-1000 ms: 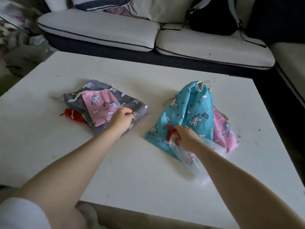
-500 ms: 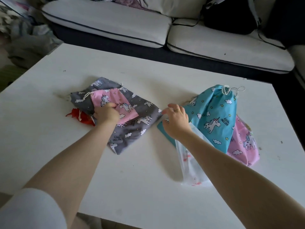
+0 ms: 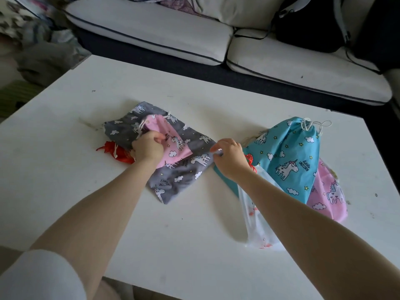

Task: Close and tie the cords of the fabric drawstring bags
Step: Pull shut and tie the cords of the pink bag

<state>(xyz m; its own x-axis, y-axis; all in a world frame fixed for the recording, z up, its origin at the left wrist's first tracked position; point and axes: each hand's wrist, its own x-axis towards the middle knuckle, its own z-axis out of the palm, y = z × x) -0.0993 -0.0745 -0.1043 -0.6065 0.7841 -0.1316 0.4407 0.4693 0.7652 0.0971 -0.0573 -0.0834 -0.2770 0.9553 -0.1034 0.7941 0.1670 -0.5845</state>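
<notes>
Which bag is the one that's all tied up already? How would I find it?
Look at the white table in front of the sofa, then go to its right side. The blue unicorn bag lies there, on top of a pink bag. Only the blue one has its top bunched shut, with a white cord looped at the neck.

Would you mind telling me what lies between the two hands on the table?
In the head view, the grey bag stretches from the left hand to the right hand, with the small pink bag lying on it.
</notes>
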